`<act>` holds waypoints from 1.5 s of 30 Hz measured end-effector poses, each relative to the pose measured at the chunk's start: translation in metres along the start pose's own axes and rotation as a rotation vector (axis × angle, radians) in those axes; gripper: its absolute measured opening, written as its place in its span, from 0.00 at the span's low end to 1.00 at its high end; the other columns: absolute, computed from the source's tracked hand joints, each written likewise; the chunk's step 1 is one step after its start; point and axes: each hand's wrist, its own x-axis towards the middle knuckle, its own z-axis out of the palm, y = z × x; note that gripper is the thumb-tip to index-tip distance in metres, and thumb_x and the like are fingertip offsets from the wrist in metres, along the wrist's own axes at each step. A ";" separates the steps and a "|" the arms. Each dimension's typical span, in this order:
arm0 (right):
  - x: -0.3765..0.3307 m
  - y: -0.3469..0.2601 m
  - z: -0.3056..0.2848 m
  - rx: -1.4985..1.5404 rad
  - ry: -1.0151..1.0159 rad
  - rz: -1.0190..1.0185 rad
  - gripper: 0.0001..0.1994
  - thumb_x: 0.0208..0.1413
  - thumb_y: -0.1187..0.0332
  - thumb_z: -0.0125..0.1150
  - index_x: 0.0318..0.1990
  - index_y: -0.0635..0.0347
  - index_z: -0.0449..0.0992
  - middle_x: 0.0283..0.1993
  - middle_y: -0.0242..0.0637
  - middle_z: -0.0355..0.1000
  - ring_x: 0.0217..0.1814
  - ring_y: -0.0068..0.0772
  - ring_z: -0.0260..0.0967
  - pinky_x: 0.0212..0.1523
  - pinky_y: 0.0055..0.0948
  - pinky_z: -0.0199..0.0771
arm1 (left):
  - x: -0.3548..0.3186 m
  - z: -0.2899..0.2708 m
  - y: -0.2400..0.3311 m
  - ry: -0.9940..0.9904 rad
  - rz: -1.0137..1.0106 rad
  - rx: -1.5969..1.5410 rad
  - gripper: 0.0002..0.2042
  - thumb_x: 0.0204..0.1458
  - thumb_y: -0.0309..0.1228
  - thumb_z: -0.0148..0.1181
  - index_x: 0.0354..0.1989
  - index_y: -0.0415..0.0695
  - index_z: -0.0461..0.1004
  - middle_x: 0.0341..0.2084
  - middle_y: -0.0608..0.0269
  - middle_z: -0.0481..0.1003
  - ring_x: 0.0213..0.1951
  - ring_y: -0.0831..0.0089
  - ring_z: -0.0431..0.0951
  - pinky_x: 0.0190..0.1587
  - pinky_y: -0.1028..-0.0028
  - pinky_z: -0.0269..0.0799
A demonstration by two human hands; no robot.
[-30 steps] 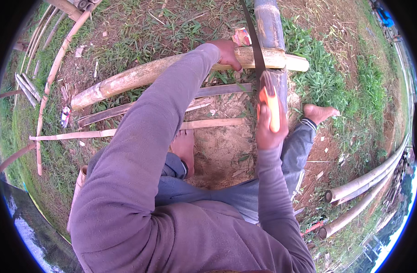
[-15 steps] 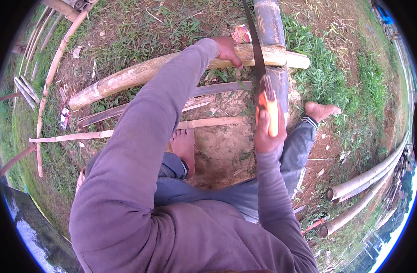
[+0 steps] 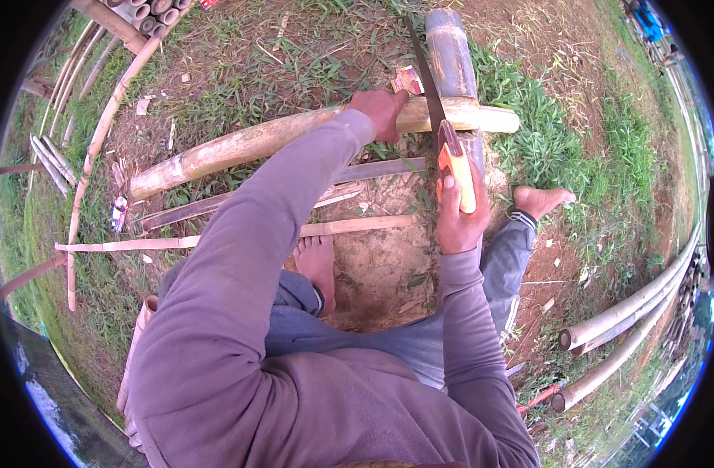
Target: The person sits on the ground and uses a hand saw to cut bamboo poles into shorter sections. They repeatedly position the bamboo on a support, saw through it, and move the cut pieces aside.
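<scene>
A pale bamboo pole (image 3: 232,152) lies across a thick dark bamboo log (image 3: 450,54), with its right end reaching past the log. My left hand (image 3: 379,114) is closed over the pole just left of the log; some of its fingers are hidden. In my right hand (image 3: 460,222) is the orange-and-dark handle of a handsaw (image 3: 427,78). Its long dark blade crosses the pole beside my left hand and points away from me. Whether the teeth are in a cut I cannot tell.
Split bamboo strips (image 3: 357,226) lie on the ground between me and the pole, near my bare foot (image 3: 316,269). More bamboo poles (image 3: 606,327) rest at the right. Cut bamboo tubes (image 3: 150,19) are stacked at the far left. A red-and-yellow packet (image 3: 408,79) lies behind the pole.
My right hand has pushed the saw forward, bringing its handle closer to the pole. My left hand has turned on the pole, and the whole view has shifted slightly.
</scene>
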 end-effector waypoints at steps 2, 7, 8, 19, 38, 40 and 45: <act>0.001 0.000 0.002 0.005 0.002 -0.007 0.24 0.67 0.73 0.65 0.69 0.71 0.72 0.62 0.50 0.79 0.60 0.33 0.79 0.60 0.33 0.79 | 0.001 0.008 0.002 0.083 -0.006 0.042 0.36 0.46 0.43 0.79 0.63 0.46 0.69 0.51 0.49 0.82 0.53 0.46 0.84 0.54 0.51 0.81; -0.006 -0.006 0.002 0.036 0.012 0.114 0.23 0.68 0.73 0.64 0.67 0.71 0.73 0.60 0.48 0.79 0.57 0.32 0.79 0.56 0.32 0.80 | -0.002 0.027 0.008 0.196 -0.076 0.048 0.33 0.46 0.42 0.79 0.59 0.45 0.71 0.49 0.48 0.83 0.51 0.48 0.85 0.54 0.52 0.82; -0.012 -0.014 -0.003 0.015 0.008 0.152 0.22 0.69 0.71 0.64 0.67 0.72 0.73 0.60 0.47 0.79 0.55 0.31 0.79 0.54 0.31 0.81 | -0.001 0.028 0.009 0.159 -0.074 0.028 0.32 0.46 0.42 0.79 0.59 0.45 0.71 0.49 0.48 0.83 0.51 0.48 0.85 0.54 0.52 0.82; -0.080 -0.008 -0.032 -0.008 0.040 0.086 0.25 0.69 0.69 0.65 0.67 0.76 0.71 0.56 0.53 0.82 0.54 0.42 0.82 0.56 0.37 0.82 | -0.005 0.016 0.009 0.129 -0.091 0.010 0.29 0.48 0.42 0.79 0.57 0.44 0.74 0.48 0.49 0.85 0.51 0.50 0.86 0.54 0.53 0.83; -0.046 0.011 -0.022 -0.085 -0.004 0.007 0.24 0.65 0.74 0.67 0.67 0.72 0.73 0.59 0.54 0.81 0.57 0.45 0.83 0.57 0.38 0.81 | 0.011 0.001 0.001 0.019 -0.111 -0.026 0.35 0.46 0.46 0.79 0.61 0.45 0.74 0.48 0.48 0.85 0.51 0.50 0.86 0.55 0.52 0.81; -0.055 -0.001 -0.028 -0.043 -0.012 0.107 0.24 0.66 0.73 0.66 0.67 0.73 0.73 0.60 0.54 0.80 0.59 0.45 0.82 0.59 0.38 0.80 | 0.004 -0.009 -0.002 -0.009 -0.102 -0.016 0.35 0.46 0.47 0.79 0.61 0.45 0.74 0.48 0.48 0.85 0.52 0.50 0.86 0.56 0.53 0.81; -0.131 -0.030 -0.081 -0.148 -0.062 0.031 0.26 0.69 0.66 0.65 0.68 0.77 0.70 0.61 0.57 0.79 0.63 0.50 0.80 0.63 0.42 0.80 | 0.002 -0.008 -0.001 -0.037 -0.116 -0.045 0.36 0.45 0.46 0.79 0.61 0.44 0.74 0.48 0.48 0.85 0.52 0.50 0.85 0.56 0.53 0.81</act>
